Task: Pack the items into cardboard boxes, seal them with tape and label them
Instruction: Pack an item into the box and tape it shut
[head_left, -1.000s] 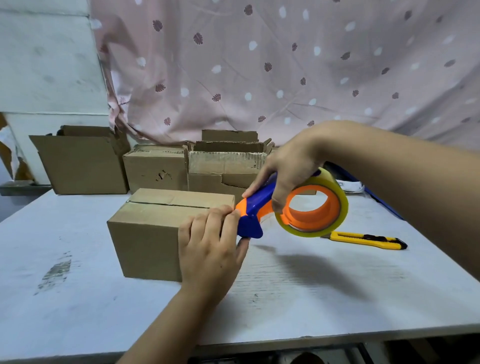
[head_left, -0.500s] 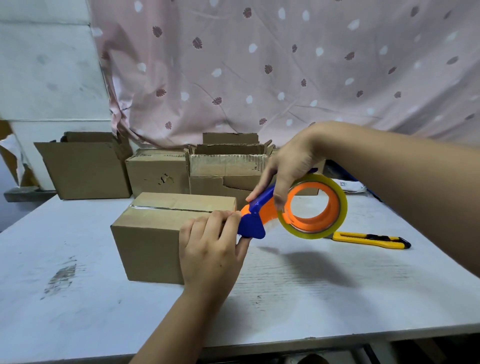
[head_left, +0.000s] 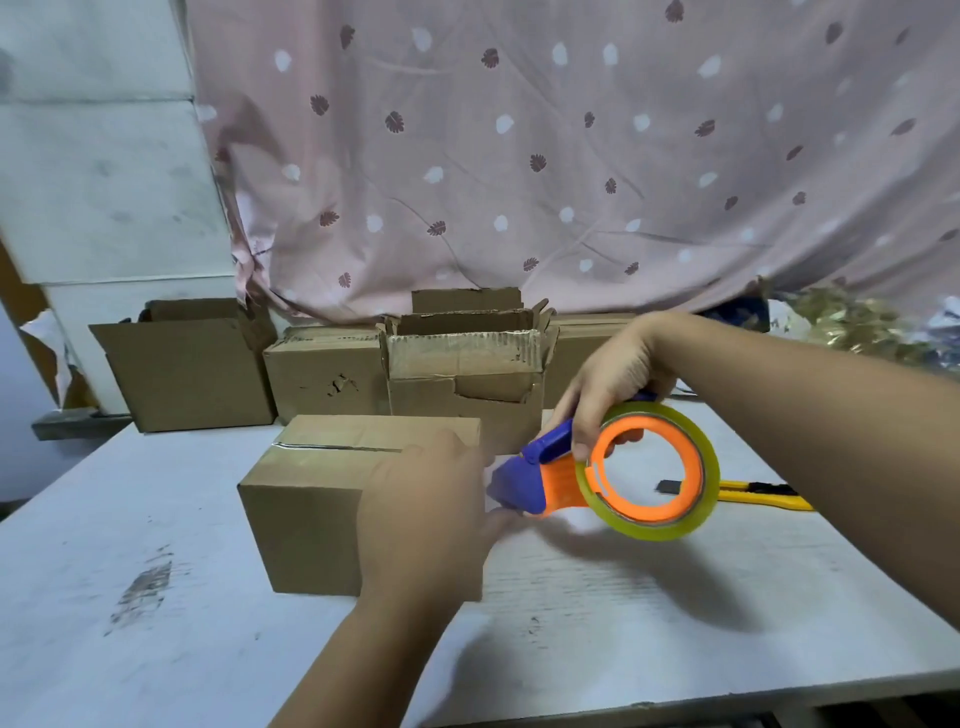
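A closed cardboard box (head_left: 306, 499) lies on the white table (head_left: 623, 613), with clear tape along its top seam. My left hand (head_left: 421, 519), blurred, rests over the box's right end and hides it. My right hand (head_left: 608, 374) grips the blue and orange tape dispenser (head_left: 545, 478) just right of the box, its blue nose next to my left hand. The roll of clear tape (head_left: 709, 499) sits on the dispenser's orange hub.
A yellow utility knife (head_left: 769, 496) lies on the table behind the roll. Several cardboard boxes stand along the back: an open one (head_left: 192, 374) at left, a closed one (head_left: 327, 374), a torn open one (head_left: 467, 374). A pink patterned cloth (head_left: 519, 156) hangs behind.
My left hand has slid from the box's top right edge down over its right end. The dispenser has tilted nose-down and dropped a little. The camera has moved closer.
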